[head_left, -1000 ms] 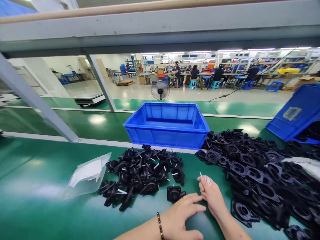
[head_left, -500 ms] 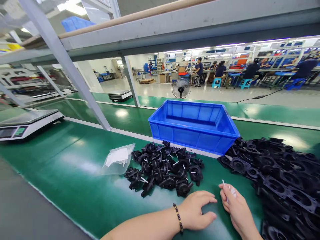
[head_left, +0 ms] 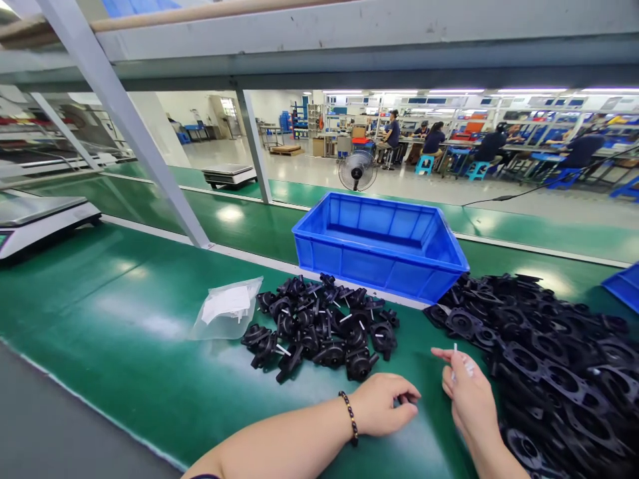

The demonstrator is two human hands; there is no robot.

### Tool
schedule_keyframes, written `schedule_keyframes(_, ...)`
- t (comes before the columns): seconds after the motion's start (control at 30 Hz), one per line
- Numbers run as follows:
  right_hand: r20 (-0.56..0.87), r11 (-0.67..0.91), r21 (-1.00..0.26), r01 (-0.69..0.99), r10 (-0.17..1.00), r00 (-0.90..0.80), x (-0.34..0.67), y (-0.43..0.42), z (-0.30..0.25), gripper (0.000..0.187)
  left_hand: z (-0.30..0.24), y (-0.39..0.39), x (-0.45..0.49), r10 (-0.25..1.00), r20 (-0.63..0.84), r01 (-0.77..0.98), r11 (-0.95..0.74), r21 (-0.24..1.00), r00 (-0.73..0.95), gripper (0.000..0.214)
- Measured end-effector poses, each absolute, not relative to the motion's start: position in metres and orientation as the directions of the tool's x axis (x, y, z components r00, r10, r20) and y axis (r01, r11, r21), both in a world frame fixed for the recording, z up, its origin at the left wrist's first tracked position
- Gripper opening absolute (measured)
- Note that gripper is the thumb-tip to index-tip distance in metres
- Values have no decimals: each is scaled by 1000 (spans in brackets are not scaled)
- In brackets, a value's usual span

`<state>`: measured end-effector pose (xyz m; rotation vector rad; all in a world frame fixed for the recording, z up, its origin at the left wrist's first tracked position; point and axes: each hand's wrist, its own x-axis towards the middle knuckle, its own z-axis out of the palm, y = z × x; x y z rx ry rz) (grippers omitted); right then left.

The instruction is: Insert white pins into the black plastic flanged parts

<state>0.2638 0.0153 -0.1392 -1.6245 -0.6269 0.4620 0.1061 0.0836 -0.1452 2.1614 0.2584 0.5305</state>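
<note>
My left hand (head_left: 385, 403), with a beaded bracelet (head_left: 349, 418) at its wrist, is over the green work surface (head_left: 144, 372). Its fingers are curled in towards the thumb, and I see nothing between them. To its right, my right hand (head_left: 472, 392) is closed on several small white pins (head_left: 468, 368); one stands up at the thumb, and the index finger points left. Beyond my left hand lies a heap of black plastic housings (head_left: 319, 326), several with a white pin in or on them. Beside my right hand spreads a larger pile of black parts (head_left: 554, 359).
A blue crate (head_left: 379, 249) stands behind the heaps. A clear plastic bag (head_left: 227, 309) with a white paper lies left of the housings. A scale (head_left: 47, 223) is at far left, a slanted post (head_left: 144, 146) nearby. A fan (head_left: 357, 171) and seated people are farther off.
My left hand's fingers have curled in towards its thumb. My right hand's index finger has stretched out to the left, and its upright pin has shifted. The view has turned slightly right.
</note>
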Motion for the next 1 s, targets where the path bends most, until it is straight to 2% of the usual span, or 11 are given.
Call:
schedule_keyframes(0.1,168,-234,-890,392,630,758,282,26,-108,51,-146,84,106,366,283,-7,-601,799,887,25)
schedule_keyframes(0.2,283,-429,-681,593,592,754,316,44,-76,36,-148,85,107,362,279,-3,-606,795,890,25)
schedule_keyframes(0.3,262,-590,-495,638,599,757,349,60,-61,31,-150,85,107,359,263,5,-598,801,895,26)
schedule_keyframes(0.4,210,-624,-401,670,649,731,361,63,-68,24,-151,86,107,369,262,8,-592,806,892,27)
schedule_keyframes(0.5,198,-581,-407,705,698,689,349,53,-88,27,-150,86,108,389,270,12,-587,809,881,28)
schedule_keyframes(0.7,198,-358,-565,744,816,543,295,10,-124,46,-151,87,107,455,263,26,-535,844,851,38)
schedule_keyframes(0.77,252,-320,-650,689,765,593,290,-4,-129,50,-152,87,106,458,258,29,-531,847,851,39)
schedule_keyframes(0.83,258,-367,-704,608,666,700,295,-13,-132,49,-151,87,106,458,250,36,-530,847,853,40)
schedule_keyframes(0.9,212,-439,-699,564,626,751,303,-17,-137,45,-151,87,106,462,238,49,-526,849,854,41)
schedule_keyframes(1.0,99,-469,-653,594,725,681,305,-15,-147,43,-151,87,107,449,252,34,-538,842,857,47)
